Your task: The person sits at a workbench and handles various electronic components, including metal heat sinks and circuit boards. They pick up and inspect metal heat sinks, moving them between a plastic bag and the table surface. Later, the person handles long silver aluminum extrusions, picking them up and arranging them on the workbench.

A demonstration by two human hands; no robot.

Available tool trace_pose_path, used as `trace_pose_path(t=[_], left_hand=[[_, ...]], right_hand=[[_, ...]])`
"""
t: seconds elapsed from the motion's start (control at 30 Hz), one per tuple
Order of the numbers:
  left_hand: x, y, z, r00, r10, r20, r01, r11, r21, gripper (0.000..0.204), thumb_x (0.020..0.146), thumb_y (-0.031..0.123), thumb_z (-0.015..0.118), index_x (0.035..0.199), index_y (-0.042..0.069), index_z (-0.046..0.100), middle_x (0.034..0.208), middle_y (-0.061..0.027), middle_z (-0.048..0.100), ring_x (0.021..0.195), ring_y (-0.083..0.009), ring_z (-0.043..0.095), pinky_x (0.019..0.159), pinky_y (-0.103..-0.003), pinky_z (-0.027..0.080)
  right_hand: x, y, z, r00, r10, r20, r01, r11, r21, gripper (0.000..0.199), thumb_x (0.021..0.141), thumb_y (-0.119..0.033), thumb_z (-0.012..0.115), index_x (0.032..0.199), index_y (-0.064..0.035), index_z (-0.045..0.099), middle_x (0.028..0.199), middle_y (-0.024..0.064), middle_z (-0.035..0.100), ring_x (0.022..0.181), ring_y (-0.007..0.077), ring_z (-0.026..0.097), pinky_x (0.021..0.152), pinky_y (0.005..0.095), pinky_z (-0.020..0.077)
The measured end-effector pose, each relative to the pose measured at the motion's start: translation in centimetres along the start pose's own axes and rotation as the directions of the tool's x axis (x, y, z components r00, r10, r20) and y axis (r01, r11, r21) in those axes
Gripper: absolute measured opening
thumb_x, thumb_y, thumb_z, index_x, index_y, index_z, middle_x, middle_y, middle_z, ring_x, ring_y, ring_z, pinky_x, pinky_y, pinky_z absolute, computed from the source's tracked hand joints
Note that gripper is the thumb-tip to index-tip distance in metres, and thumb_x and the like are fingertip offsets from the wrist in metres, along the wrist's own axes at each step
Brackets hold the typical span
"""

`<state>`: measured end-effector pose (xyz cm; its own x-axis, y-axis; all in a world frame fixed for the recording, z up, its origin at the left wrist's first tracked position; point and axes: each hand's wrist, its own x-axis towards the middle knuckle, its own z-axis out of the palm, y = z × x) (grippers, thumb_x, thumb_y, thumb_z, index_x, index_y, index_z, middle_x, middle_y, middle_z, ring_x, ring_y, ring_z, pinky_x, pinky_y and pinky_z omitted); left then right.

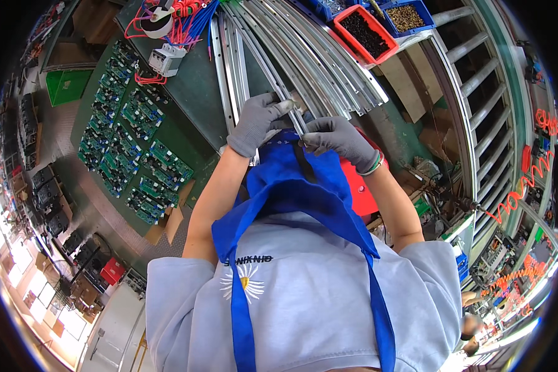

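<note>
Both my hands wear grey gloves and are closed on one long, silvery slotted metal rail (298,122) near its close end. My left hand (256,122) pinches it from the left with thumb and fingers. Slightly nearer to me, my right hand (340,141) grips the rail's tip; something small may be in its fingers, but I cannot make it out. Away from my hands stretches a fanned stack of similar metal rails (328,68) on the dark green table (195,87). My blue apron (291,164) hangs just below the rail's end.
At the far right are a red bin (353,41) of black screws and a blue bin (429,21) of brass-coloured fasteners. Coloured wires (189,31) and a white circuit breaker (166,60) lie far left. Several green circuit boards (144,116) sit left; a roller conveyor (487,90) runs right.
</note>
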<state>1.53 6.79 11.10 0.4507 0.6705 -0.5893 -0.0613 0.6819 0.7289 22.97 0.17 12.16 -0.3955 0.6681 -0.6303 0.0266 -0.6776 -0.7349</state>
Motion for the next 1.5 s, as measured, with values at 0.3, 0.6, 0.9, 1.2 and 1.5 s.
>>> trace_pose_path(t=[0.3, 0.6, 0.9, 1.2, 1.5], left_hand=[[-0.2, 1.1, -0.1, 0.998, -0.057, -0.02, 0.058, 0.994, 0.092, 0.038, 0.093, 0.019, 0.064, 0.121, -0.006, 0.057, 0.109, -0.0152, 0.068, 0.099, -0.0236, 0.069, 0.081, -0.034, 0.06], [0.5, 1.0, 0.2, 1.0, -0.013, 0.028, 0.015, 0.998, -0.068, 0.043, 0.094, 0.019, 0.064, 0.127, -0.006, 0.053, 0.114, -0.0143, 0.067, 0.101, -0.0237, 0.069, 0.078, -0.032, 0.06], [0.6, 0.8, -0.1, 1.0, 0.006, 0.024, -0.006, 1.0, 0.019, 0.042, 0.094, 0.025, 0.065, 0.121, -0.005, 0.057, 0.108, -0.0132, 0.066, 0.095, -0.0191, 0.067, 0.078, -0.032, 0.059], [-0.3, 1.3, -0.4, 0.999, -0.029, 0.018, 0.029, 0.999, -0.016, 0.042, 0.094, 0.021, 0.064, 0.124, -0.007, 0.054, 0.113, -0.0174, 0.066, 0.106, -0.0266, 0.067, 0.085, -0.037, 0.059], [0.6, 0.4, -1.0, 0.995, 0.086, -0.056, -0.046, 0.863, 0.503, 0.037, 0.092, 0.026, 0.067, 0.112, -0.005, 0.064, 0.099, -0.0141, 0.07, 0.091, -0.0201, 0.068, 0.076, -0.032, 0.055]], right_hand=[[-0.7, -1.7, -2.1, 1.0, -0.005, -0.007, 0.004, 0.997, -0.076, 0.033, 0.088, -0.029, 0.07, 0.101, 0.001, 0.068, 0.085, 0.005, 0.069, 0.076, 0.011, 0.065, 0.067, 0.0252, 0.0523], [-1.9, -3.2, -3.0, 0.865, -0.393, -0.312, 0.184, 0.827, -0.531, 0.043, 0.086, -0.035, 0.071, 0.105, 0.0029, 0.068, 0.088, 0.0084, 0.069, 0.076, 0.0137, 0.064, 0.071, 0.0298, 0.0521], [0.6, -2.2, 0.1, 0.997, -0.052, -0.06, 0.049, 0.997, -0.059, 0.034, 0.085, -0.03, 0.075, 0.099, 0.0003, 0.07, 0.081, 0.004, 0.069, 0.072, 0.0091, 0.065, 0.065, 0.0244, 0.0538], [-0.4, -3.3, -4.4, 0.735, -0.556, -0.388, 0.045, 0.611, -0.79, 0.038, 0.087, -0.034, 0.068, 0.105, -0.0004, 0.068, 0.089, 0.011, 0.073, 0.081, 0.0211, 0.07, 0.074, 0.0336, 0.0537], [3.1, -1.7, 2.1, 0.965, -0.242, -0.104, 0.201, 0.932, -0.302, 0.046, 0.09, -0.036, 0.067, 0.109, 0.0059, 0.062, 0.091, 0.0125, 0.071, 0.079, 0.0191, 0.069, 0.071, 0.0304, 0.0545]])
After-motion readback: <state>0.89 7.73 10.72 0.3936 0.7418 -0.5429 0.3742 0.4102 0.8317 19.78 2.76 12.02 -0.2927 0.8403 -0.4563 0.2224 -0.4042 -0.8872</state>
